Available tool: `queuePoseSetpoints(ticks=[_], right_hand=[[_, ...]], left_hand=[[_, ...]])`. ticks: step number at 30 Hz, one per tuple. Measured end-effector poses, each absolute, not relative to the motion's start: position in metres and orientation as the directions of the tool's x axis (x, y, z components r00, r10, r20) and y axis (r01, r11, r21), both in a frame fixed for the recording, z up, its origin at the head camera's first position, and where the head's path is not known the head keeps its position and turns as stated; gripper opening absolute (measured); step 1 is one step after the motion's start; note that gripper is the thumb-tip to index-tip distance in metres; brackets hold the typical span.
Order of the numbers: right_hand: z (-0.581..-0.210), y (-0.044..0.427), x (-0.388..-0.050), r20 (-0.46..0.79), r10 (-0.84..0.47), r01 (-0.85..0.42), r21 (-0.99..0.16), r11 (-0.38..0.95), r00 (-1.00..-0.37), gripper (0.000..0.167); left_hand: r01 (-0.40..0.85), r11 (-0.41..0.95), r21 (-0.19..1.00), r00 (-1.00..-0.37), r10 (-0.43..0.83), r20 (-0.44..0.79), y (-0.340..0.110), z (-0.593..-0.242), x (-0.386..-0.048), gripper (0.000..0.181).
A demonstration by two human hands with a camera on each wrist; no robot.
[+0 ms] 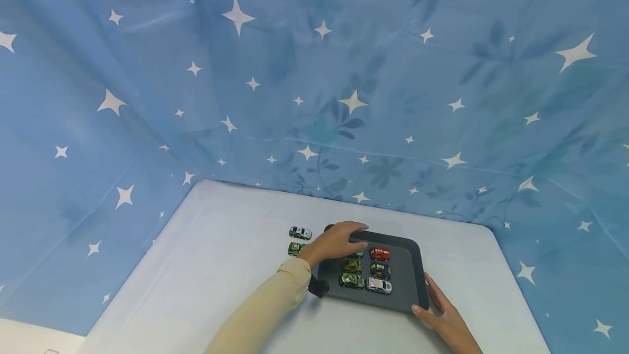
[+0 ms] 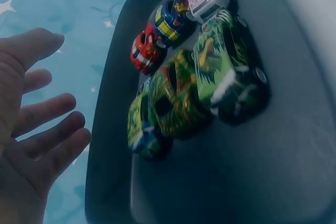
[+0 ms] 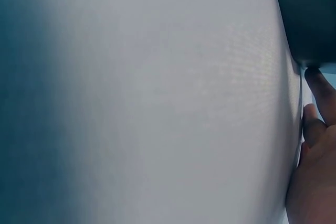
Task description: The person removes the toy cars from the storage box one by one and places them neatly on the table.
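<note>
A dark grey tray [image 1: 405,288] lies on the white table with several toy cars in two columns. A red car [image 1: 379,254], a dark blue car [image 1: 380,271] and a white-pink car [image 1: 379,286] form the right column; green patterned cars [image 1: 351,281] form the left. My left hand [image 1: 336,240] hovers over the tray's far left part, fingers spread and holding nothing, partly hiding the farthest green car. In the left wrist view, that hand [image 2: 39,124] is apart from the cars. At the near right corner my right hand [image 1: 444,316] holds the tray, thumb at the rim.
Left of the tray, on the table [image 1: 221,245], stand a white-green toy car [image 1: 300,232] and a green toy car [image 1: 296,248], the latter partly behind the left wrist. Black rounded parts [image 1: 319,287] stick out at the tray's left corners. A blue starry curtain [image 1: 314,97] borders the table.
</note>
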State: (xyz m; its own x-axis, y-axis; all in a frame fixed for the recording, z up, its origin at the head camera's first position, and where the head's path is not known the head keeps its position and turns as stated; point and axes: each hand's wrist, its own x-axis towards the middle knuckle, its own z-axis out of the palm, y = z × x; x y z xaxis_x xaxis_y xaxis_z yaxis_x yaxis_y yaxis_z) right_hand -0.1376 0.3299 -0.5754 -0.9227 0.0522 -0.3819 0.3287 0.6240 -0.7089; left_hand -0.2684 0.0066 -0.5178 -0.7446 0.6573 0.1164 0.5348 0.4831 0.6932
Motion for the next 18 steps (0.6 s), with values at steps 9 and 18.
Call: queuePoseSetpoints(ticks=[9, 18], right_hand=[[-0.573, 0.334, -0.138, -0.39, 0.046, 0.33, -0.703, 0.631, -0.92, 0.111], [-0.575, 0.333, -0.139, -0.396, 0.042, 0.336, -0.712, 0.617, -0.917, 0.112]], left_hand=[[0.567, 0.466, 0.679, -0.703, 0.703, 0.106, 0.032, -0.517, -0.282, 0.053], [0.571, 0.498, 0.652, -0.7, 0.711, 0.07, 0.05, -0.518, -0.285, 0.053]])
